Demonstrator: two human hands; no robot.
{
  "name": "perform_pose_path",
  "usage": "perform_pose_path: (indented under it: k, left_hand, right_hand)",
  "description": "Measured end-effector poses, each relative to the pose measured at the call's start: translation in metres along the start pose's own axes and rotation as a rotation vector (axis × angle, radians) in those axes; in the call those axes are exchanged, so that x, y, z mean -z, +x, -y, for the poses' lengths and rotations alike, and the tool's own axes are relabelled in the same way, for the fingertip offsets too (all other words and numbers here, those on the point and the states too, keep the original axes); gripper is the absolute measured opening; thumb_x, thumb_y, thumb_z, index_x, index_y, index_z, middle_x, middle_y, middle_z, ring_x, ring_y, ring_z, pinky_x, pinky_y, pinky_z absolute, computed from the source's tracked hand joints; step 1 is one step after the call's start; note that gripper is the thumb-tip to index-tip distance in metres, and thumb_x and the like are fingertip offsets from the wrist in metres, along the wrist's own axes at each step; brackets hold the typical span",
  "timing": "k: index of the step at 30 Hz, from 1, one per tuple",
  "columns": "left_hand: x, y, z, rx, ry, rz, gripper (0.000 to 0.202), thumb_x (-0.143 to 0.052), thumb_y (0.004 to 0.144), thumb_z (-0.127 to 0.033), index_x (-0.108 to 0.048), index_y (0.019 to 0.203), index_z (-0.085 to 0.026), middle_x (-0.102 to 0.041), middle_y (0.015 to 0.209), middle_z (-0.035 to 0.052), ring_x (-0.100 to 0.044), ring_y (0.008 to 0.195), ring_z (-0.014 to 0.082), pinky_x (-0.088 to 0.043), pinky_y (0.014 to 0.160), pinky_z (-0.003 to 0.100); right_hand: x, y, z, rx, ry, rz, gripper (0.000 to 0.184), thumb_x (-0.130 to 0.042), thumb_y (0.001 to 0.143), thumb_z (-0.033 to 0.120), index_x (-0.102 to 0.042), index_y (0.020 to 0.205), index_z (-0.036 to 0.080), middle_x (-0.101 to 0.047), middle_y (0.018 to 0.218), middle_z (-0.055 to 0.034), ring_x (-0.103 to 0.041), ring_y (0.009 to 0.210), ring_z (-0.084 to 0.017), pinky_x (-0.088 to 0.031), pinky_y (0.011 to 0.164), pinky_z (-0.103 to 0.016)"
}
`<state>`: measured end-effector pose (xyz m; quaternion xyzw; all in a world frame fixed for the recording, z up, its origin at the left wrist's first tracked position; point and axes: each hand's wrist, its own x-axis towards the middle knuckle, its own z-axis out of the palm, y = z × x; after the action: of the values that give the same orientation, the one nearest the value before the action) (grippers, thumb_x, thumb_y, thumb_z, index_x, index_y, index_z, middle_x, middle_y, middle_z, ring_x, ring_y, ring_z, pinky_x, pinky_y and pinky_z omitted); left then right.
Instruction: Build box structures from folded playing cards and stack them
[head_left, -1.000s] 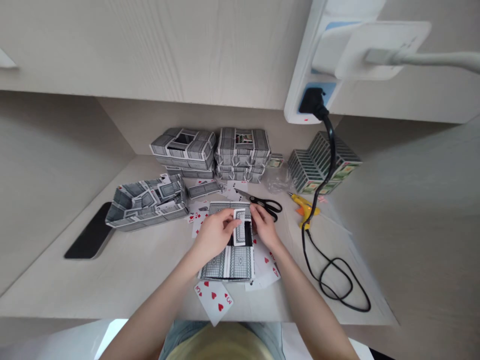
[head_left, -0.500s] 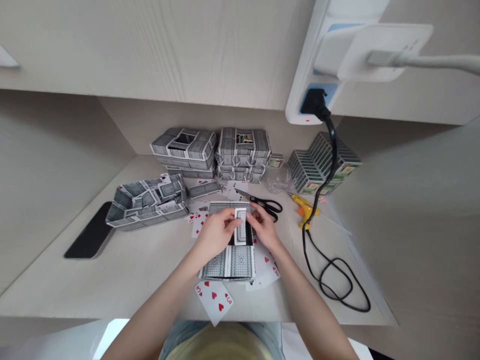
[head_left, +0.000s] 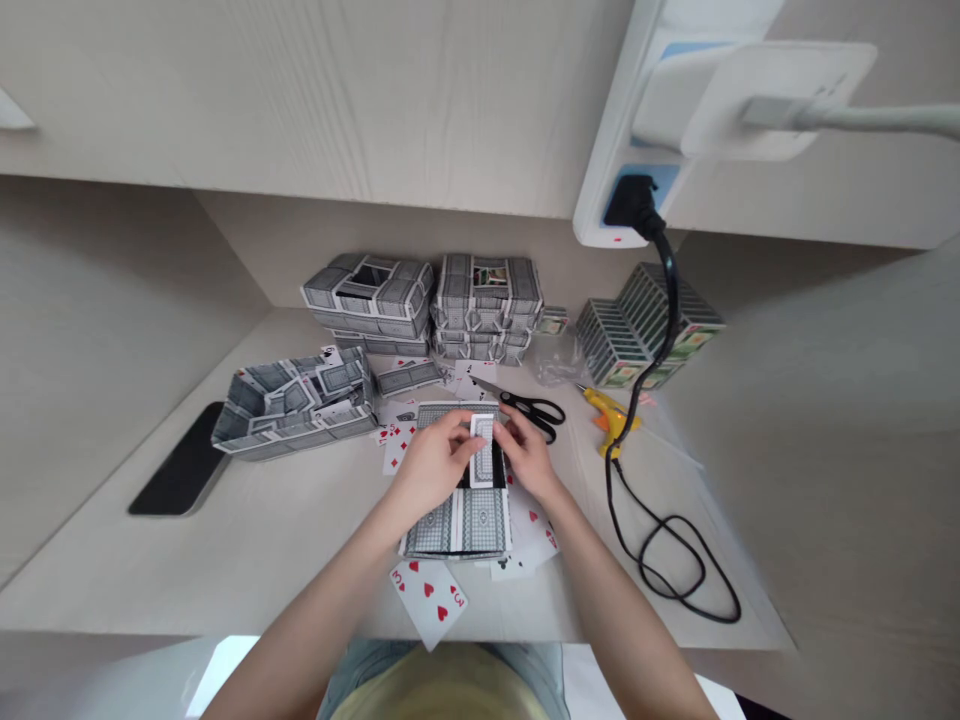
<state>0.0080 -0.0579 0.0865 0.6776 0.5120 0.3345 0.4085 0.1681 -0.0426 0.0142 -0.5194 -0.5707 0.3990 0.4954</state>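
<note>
Playing card (head_left: 484, 451) — pinched at long edges between my L hand (head_left: 430, 469) & R hand (head_left: 529, 457), held square over gap in card-built box (head_left: 457, 524), keeps it aligned.

The playing card (head_left: 484, 452) has a grey-patterned back with white border.

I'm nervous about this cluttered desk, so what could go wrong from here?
The scissors lie just beyond the right hand, so a careless reach might catch them. The card under the fingers of both hands, with the left hand, could slide out of line on the panel of card backs. The black cord runs beside the yellow glue gun; snagging it might tip the gun, which could be hot, though that can't be told.
</note>
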Motion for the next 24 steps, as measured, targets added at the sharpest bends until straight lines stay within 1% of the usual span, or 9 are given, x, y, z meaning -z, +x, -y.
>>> perform_pose_path:
  k: [4,8,10,14,18,21,24]
  left_hand:
    - [-0.0001,0.0004,-0.0009,0.009,-0.056,0.019,0.018,-0.056,0.076,-0.033,-0.055,0.088,-0.02,-0.068,0.071,0.0003,-0.062,0.058,0.0155,-0.047,0.055,0.026]
    - [-0.0008,0.0012,-0.0013,0.009,-0.068,0.01,0.016,-0.057,0.074,-0.034,-0.054,0.081,-0.019,-0.067,0.069,0.0,-0.06,0.053,0.014,-0.046,0.051,0.024]
    - [-0.0012,0.0013,-0.0016,0.017,-0.082,0.027,0.016,-0.057,0.074,-0.034,-0.055,0.08,-0.019,-0.067,0.067,-0.0006,-0.059,0.052,0.0134,-0.045,0.049,0.024]
    - [-0.0018,0.0006,-0.0035,0.073,-0.149,0.076,0.02,-0.058,0.074,-0.036,-0.054,0.085,-0.02,-0.065,0.065,-0.0013,-0.059,0.052,0.0137,-0.045,0.047,0.023]
    - [-0.0016,-0.0004,-0.0047,0.134,-0.192,0.133,0.023,-0.058,0.073,-0.037,-0.054,0.088,-0.019,-0.066,0.07,0.0005,-0.058,0.05,0.0137,-0.046,0.044,0.024]
    - [-0.0002,-0.0013,-0.0036,0.145,-0.138,0.176,0.024,-0.057,0.074,-0.035,-0.054,0.092,-0.02,-0.067,0.075,0.0014,-0.057,0.044,0.0125,-0.044,0.044,0.024]
    - [0.0018,-0.0024,-0.0035,0.108,-0.049,0.195,0.025,-0.057,0.074,-0.032,-0.053,0.096,-0.02,-0.067,0.075,0.0004,-0.057,0.043,0.0123,-0.044,0.046,0.024]
  right_hand:
    - [0.0001,-0.0001,0.0,0.019,-0.021,-0.006,0.043,-0.055,0.076,0.046,-0.059,0.11,0.021,-0.045,0.055,0.0045,-0.042,0.051,-0.012,-0.035,0.05,-0.025]
    - [0.0005,-0.0003,0.0013,-0.003,-0.006,-0.005,0.042,-0.055,0.076,0.046,-0.059,0.11,0.021,-0.046,0.056,0.004,-0.041,0.051,-0.013,-0.034,0.05,-0.025]
    - [0.0008,-0.0003,0.002,-0.006,-0.016,-0.001,0.042,-0.055,0.076,0.046,-0.059,0.11,0.021,-0.048,0.056,0.0036,-0.042,0.051,-0.013,-0.034,0.051,-0.026]
    - [0.0012,-0.0001,0.001,0.017,-0.051,0.001,0.042,-0.053,0.077,0.045,-0.059,0.111,0.021,-0.051,0.06,0.0024,-0.045,0.054,-0.014,-0.037,0.053,-0.026]
    - [0.0009,0.0001,-0.0015,0.011,-0.036,0.006,0.042,-0.053,0.077,0.044,-0.058,0.111,0.021,-0.054,0.063,0.0015,-0.046,0.055,-0.014,-0.038,0.056,-0.027]
    - [0.0001,-0.0001,-0.0015,0.006,-0.051,0.016,0.042,-0.053,0.078,0.044,-0.058,0.112,0.021,-0.053,0.061,0.0019,-0.046,0.054,-0.014,-0.039,0.056,-0.028]
    - [-0.0009,-0.0002,0.0002,0.004,-0.066,0.023,0.042,-0.053,0.078,0.046,-0.058,0.112,0.021,-0.054,0.061,0.0013,-0.049,0.056,-0.015,-0.04,0.057,-0.029]
